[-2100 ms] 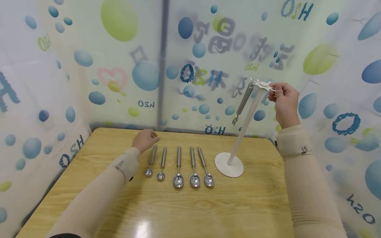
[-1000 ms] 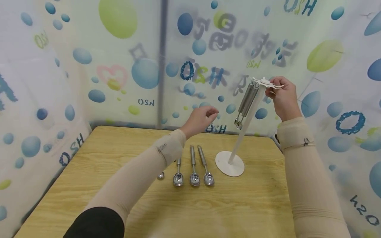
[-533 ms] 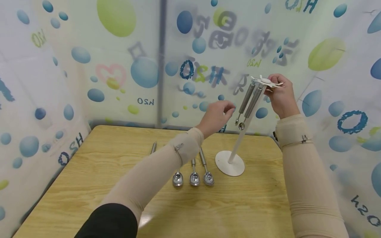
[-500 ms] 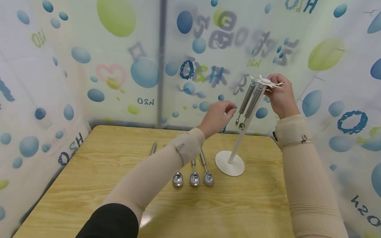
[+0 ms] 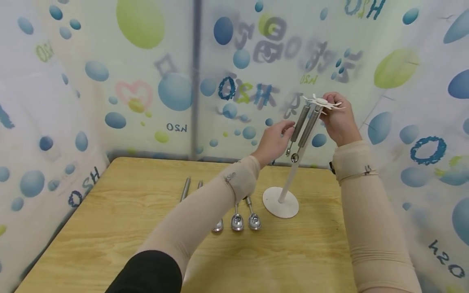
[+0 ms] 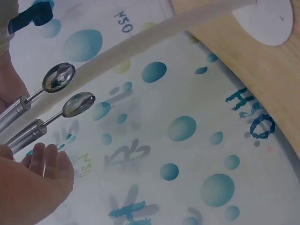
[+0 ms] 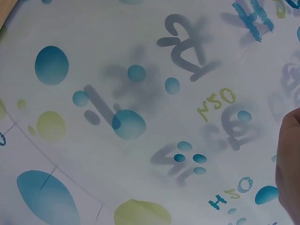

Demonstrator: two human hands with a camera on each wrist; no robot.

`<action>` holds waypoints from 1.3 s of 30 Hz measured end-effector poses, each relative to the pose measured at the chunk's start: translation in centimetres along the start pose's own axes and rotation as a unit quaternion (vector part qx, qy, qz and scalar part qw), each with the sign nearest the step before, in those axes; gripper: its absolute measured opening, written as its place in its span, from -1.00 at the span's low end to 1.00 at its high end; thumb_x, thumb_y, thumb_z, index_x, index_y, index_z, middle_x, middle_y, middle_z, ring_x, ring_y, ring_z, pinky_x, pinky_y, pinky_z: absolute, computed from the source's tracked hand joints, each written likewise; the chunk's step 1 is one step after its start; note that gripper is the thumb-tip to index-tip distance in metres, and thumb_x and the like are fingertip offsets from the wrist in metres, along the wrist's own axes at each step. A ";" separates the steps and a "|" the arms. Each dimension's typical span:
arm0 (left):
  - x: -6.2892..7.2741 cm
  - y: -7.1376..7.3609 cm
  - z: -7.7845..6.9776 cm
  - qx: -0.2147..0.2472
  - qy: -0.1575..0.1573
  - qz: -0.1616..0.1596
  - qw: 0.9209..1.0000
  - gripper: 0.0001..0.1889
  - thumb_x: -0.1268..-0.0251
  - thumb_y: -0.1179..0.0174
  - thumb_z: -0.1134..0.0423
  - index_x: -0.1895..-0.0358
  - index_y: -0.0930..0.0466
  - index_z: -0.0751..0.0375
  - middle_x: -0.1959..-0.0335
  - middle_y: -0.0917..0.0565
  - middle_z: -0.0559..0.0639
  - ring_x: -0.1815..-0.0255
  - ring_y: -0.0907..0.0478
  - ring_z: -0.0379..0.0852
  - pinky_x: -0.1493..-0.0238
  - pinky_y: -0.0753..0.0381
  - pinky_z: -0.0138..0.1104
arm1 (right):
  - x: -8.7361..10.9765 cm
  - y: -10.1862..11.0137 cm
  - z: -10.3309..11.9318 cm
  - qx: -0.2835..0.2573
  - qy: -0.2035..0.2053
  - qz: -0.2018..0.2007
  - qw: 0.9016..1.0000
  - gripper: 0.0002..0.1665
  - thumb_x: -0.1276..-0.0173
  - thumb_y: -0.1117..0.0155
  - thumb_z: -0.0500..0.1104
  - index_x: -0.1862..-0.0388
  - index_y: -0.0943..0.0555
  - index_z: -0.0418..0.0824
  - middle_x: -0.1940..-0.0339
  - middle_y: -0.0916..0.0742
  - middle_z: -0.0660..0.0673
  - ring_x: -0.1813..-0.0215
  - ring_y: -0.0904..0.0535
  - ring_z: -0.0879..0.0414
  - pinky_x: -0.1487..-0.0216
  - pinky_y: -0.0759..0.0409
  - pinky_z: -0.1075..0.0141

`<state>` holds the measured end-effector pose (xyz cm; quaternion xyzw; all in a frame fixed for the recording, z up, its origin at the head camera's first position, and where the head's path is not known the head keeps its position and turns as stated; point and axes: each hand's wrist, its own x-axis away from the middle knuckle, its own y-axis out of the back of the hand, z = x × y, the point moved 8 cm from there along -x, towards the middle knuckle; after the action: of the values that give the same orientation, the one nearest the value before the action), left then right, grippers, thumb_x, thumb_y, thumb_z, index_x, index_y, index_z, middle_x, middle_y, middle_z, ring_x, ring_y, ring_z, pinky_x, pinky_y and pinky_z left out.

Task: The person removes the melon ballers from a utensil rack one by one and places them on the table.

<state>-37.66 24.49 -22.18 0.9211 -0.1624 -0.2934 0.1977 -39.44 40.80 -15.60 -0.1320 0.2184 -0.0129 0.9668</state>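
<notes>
In the head view, my right hand (image 5: pixel 340 120) pinches the edge of the white hook ring (image 5: pixel 318 101) on top of a stand. Two small melon ballers with ribbed steel handles hang from the hooks, a left one (image 5: pixel 301 123) and a right one (image 5: pixel 309 128). Close beside the left one's handle is my left hand (image 5: pixel 274 140), its fingers relaxed and holding nothing. The left wrist view shows the bright oval bowl (image 6: pixel 58 77) of one baller above the left hand. Only an edge of the right hand (image 7: pixel 288 164) enters the right wrist view.
On the wooden table (image 5: pixel 293 252), several more metal scoops lie in a row, partly covered by my left forearm; the rightmost bowl (image 5: pixel 254 221) shows. The stand's round white base (image 5: pixel 280 205) rests right of them. A printed curtain (image 5: pixel 176 134) encloses the table.
My left hand has moved right and up from the scoops on the table to the hanging ones. The hook ring has turned, and two hanging melon ballers now show, spread apart.
</notes>
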 end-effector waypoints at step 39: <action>0.2 0.3 0.2 0.040 -0.030 0.002 0.999 -0.59 -0.37 0.07 0.02 -0.25 -0.35 -0.08 0.02 -0.60 -0.13 0.13 -0.52 -0.30 0.19 -0.53 -0.45 | 2.2 2.5 1.3 -0.077 0.040 0.002 0.996 -0.60 -0.29 -0.13 -0.14 0.11 -0.49 -0.49 0.33 -0.66 -0.22 0.48 -0.53 0.03 0.49 -0.57 0.30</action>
<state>-37.64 24.12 -22.28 0.9185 -0.1821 -0.3141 0.1568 -37.00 43.30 -16.05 -0.2047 0.2578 0.0000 0.9443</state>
